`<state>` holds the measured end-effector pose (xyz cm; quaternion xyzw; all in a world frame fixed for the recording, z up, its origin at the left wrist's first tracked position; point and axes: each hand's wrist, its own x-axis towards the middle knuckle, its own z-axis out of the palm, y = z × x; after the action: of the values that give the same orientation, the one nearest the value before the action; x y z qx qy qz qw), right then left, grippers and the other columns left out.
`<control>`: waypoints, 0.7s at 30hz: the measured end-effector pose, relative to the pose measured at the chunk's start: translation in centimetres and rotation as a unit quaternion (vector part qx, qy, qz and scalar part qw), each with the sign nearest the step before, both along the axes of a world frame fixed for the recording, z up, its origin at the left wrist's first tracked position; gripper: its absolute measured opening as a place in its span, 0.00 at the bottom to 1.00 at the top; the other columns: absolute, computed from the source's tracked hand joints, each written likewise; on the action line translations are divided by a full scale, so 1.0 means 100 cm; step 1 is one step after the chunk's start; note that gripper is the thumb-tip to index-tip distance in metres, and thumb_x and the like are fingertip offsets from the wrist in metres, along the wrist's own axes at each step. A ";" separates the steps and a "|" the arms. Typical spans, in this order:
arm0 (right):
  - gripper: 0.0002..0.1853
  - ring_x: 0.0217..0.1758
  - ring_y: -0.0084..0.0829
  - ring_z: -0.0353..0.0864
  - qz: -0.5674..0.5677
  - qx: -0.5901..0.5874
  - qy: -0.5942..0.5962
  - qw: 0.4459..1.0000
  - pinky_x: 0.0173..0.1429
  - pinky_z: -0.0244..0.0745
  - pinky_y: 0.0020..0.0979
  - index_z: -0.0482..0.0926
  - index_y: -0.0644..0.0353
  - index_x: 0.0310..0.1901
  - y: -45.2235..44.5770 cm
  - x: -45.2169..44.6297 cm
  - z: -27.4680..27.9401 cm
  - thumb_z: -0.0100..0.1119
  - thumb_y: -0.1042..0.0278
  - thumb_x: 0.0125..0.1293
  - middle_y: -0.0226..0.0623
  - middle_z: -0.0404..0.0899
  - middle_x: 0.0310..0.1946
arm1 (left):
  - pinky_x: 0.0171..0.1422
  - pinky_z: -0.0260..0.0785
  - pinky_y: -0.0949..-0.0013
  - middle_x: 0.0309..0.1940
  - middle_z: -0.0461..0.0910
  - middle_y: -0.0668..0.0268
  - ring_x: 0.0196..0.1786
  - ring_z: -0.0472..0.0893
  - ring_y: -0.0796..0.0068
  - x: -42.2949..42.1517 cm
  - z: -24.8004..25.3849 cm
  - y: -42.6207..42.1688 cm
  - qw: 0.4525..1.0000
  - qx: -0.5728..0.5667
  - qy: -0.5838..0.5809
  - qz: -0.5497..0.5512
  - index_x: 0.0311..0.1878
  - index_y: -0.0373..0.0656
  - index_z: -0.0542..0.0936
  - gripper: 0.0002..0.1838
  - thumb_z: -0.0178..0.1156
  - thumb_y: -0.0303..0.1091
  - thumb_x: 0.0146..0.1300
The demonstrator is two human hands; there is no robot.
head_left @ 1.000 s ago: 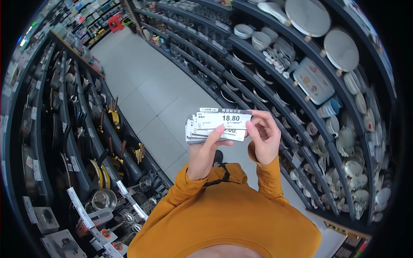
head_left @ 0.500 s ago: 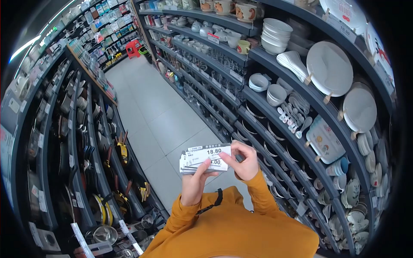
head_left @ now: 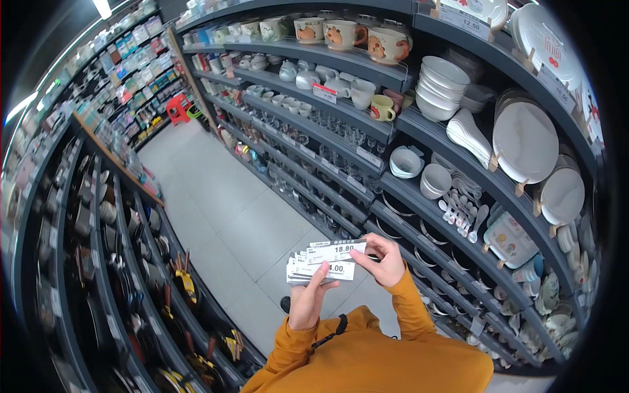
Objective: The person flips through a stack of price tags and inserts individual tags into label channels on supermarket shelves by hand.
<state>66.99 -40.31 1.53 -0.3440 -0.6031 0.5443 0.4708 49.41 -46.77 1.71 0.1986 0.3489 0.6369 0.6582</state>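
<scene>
My left hand (head_left: 310,300) grips a stack of white price labels (head_left: 321,270), thumb on top and fingers underneath. The upper label of that stack reads "4.00" at its right end. My right hand (head_left: 385,261) pinches another price label (head_left: 331,251), printed "18.80", by its right end. This label lies partly over the stack and is shifted up and to the right of it. Both hands are close together in front of my body, above the aisle floor. The fingers beneath the labels are partly hidden.
On the right, shelves carry mugs (head_left: 341,34), stacked white bowls (head_left: 440,88), plates (head_left: 526,141) and glassware. Pans and yellow-tagged utensils (head_left: 185,286) fill the left shelves. A tiled floor (head_left: 242,223) runs between them to a red stool (head_left: 177,109).
The "18.80" label has slid up and right off the stack, uncovering more of the "4.00" label. My view has turned, and both hands sit slightly lower and further right in it.
</scene>
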 end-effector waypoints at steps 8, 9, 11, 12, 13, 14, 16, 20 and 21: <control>0.24 0.43 0.18 0.79 -0.058 0.005 0.030 0.998 0.48 0.75 0.21 0.71 0.60 0.64 0.094 -0.108 0.018 0.61 0.76 0.66 0.35 0.82 0.45 | 0.55 0.76 0.64 0.63 0.69 0.56 0.62 0.73 0.67 -0.140 0.021 0.086 0.997 0.027 -0.014 -0.075 0.68 0.41 0.63 0.26 0.51 0.26 0.67; 0.23 0.45 0.19 0.80 -0.070 0.037 0.018 0.997 0.50 0.75 0.22 0.72 0.61 0.63 0.112 -0.122 0.020 0.60 0.76 0.66 0.35 0.82 0.45 | 0.56 0.76 0.64 0.65 0.68 0.55 0.64 0.72 0.66 -0.159 0.024 0.095 0.996 0.033 0.005 -0.080 0.68 0.41 0.62 0.26 0.51 0.26 0.66; 0.20 0.46 0.20 0.80 -0.110 0.100 -0.031 0.988 0.51 0.76 0.24 0.75 0.61 0.59 0.147 -0.146 0.039 0.60 0.76 0.65 0.35 0.82 0.46 | 0.54 0.77 0.66 0.67 0.67 0.54 0.62 0.74 0.66 -0.191 0.023 0.115 0.996 0.035 0.021 -0.078 0.70 0.40 0.60 0.28 0.50 0.27 0.67; 0.17 0.47 0.22 0.81 -0.143 0.153 -0.069 0.975 0.52 0.76 0.26 0.77 0.62 0.56 0.164 -0.155 0.051 0.60 0.75 0.65 0.37 0.83 0.46 | 0.54 0.77 0.67 0.67 0.67 0.54 0.61 0.75 0.66 -0.203 0.023 0.125 0.996 0.036 0.022 -0.080 0.70 0.39 0.59 0.28 0.50 0.27 0.68; 0.14 0.45 0.24 0.83 -0.171 0.188 -0.077 0.964 0.52 0.76 0.26 0.78 0.62 0.53 0.184 -0.162 0.059 0.60 0.74 0.65 0.38 0.83 0.45 | 0.53 0.78 0.68 0.67 0.67 0.53 0.60 0.76 0.66 -0.214 0.023 0.135 0.996 0.037 0.023 -0.080 0.71 0.39 0.59 0.28 0.50 0.27 0.68; 0.14 0.44 0.25 0.83 -0.193 0.227 -0.096 0.950 0.51 0.77 0.27 0.79 0.62 0.52 0.201 -0.166 0.072 0.60 0.74 0.65 0.39 0.84 0.43 | 0.52 0.78 0.68 0.67 0.67 0.53 0.60 0.77 0.66 -0.223 0.024 0.142 0.996 0.032 0.023 -0.085 0.71 0.38 0.58 0.28 0.50 0.26 0.68; 0.12 0.42 0.26 0.84 -0.238 0.304 -0.134 0.913 0.48 0.78 0.28 0.80 0.62 0.50 0.240 -0.171 0.100 0.60 0.73 0.65 0.39 0.85 0.39 | 0.50 0.79 0.70 0.66 0.67 0.53 0.58 0.78 0.66 -0.239 0.028 0.155 0.995 0.025 0.021 -0.090 0.71 0.37 0.58 0.28 0.50 0.26 0.69; 0.08 0.37 0.31 0.86 -0.350 0.407 -0.217 0.815 0.42 0.77 0.29 0.78 0.61 0.44 0.345 -0.160 0.154 0.59 0.71 0.66 0.41 0.84 0.33 | 0.49 0.81 0.68 0.65 0.68 0.51 0.58 0.79 0.64 -0.258 0.029 0.184 0.994 0.023 0.004 -0.108 0.70 0.36 0.59 0.27 0.51 0.25 0.69; 0.07 0.36 0.33 0.86 -0.377 0.424 -0.219 0.794 0.41 0.77 0.30 0.78 0.60 0.43 0.374 -0.157 0.162 0.58 0.70 0.66 0.41 0.84 0.33 | 0.49 0.81 0.68 0.65 0.68 0.51 0.57 0.79 0.64 -0.262 0.029 0.193 0.993 0.021 0.001 -0.113 0.70 0.35 0.59 0.27 0.51 0.25 0.69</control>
<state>51.30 -2.92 17.70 -0.4200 -0.6831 -0.0764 0.5926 23.20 -27.45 4.60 0.2513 0.3119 0.5655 0.7210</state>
